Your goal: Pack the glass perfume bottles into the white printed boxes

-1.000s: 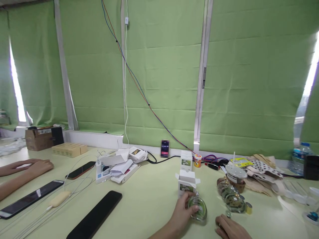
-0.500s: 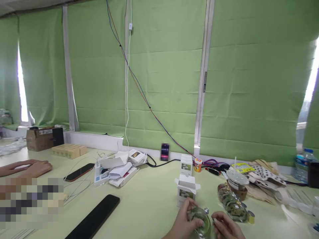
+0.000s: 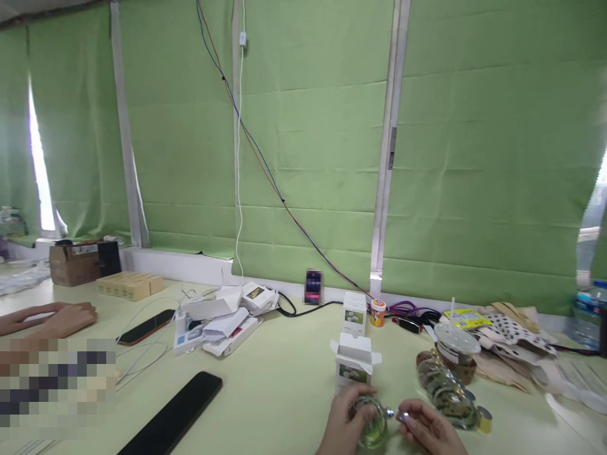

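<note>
My left hand [image 3: 348, 417] is wrapped round a round, clear glass bottle [image 3: 374, 433] with green liquid in it, probably a perfume bottle. The bottle lies tilted, its silver neck [image 3: 390, 414] pointing right. Just beyond that neck, my right hand [image 3: 429, 426] pinches a small silver cap [image 3: 403, 416], apart from the bottle by a narrow gap. Behind my left hand stands an open white box [image 3: 353, 360] with a flower picture, its flaps spread. A row of similar glass bottles [image 3: 446, 392] lies to the right of my right hand.
A closed white box [image 3: 355, 313] and an orange-lidded tub [image 3: 378, 313] stand at the back. On the right is a plastic cup with straw [image 3: 456, 344]. Left are a black phone [image 3: 173, 414], a pile of white cartons [image 3: 232, 319] and another person's hands [image 3: 71, 319].
The bottle has turned so its silver neck points right, towards my right hand. The silver cap now shows between my right fingers. The view has shifted slightly.
</note>
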Motion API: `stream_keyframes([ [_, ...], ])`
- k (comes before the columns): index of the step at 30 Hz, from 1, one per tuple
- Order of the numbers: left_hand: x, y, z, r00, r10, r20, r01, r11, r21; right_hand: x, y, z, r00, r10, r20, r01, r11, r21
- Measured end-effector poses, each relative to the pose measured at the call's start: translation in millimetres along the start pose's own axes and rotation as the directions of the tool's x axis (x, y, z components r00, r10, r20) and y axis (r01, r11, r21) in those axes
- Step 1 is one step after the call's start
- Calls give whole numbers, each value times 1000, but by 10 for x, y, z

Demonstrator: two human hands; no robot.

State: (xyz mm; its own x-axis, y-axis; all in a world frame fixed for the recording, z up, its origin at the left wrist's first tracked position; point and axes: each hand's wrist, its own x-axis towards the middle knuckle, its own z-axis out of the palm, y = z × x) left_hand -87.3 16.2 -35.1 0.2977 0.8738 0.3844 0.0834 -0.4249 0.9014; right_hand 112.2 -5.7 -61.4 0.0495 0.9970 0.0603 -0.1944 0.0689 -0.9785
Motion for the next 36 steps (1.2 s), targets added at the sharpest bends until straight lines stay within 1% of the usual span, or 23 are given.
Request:
stream_keyframes([
  [2,-1,23,-1,1000,-1,-4,1,1000,-6,3,-32,-7,999,41,25,-42,998,55],
  [4,-4,35,-2,1000,6,-3,-6,1000,1,7,-49,-11,997,71,24,-73,993,94],
  [6,-9,44,1,1000,11,-1,-11,1000,20,3,-54,-12,996,92,8,-93,991,92],
  [10,-36,79,11,1000,16,3,-16,999,50,-16,-44,-5,996,84,7,-84,995,57],
  [15,-94,169,14,999,19,47,-25,994,110,-51,-18,39,996,88,2,-88,986,141],
  [19,-113,212,17,999,17,42,-22,990,142,-91,-13,77,994,102,-29,-95,979,182],
  [23,-112,207,26,999,11,32,-16,988,151,-116,-49,91,995,93,-41,-86,985,149],
  [28,-119,206,32,999,-23,34,16,983,185,-142,-120,110,996,74,-52,-70,994,83],
  [32,-128,204,33,999,-22,37,14,980,199,-151,-138,127,997,65,-49,-63,997,41],
  [36,-122,180,36,999,-2,36,-5,981,192,-129,-111,96,998,2,-67,0,1000,31],
])
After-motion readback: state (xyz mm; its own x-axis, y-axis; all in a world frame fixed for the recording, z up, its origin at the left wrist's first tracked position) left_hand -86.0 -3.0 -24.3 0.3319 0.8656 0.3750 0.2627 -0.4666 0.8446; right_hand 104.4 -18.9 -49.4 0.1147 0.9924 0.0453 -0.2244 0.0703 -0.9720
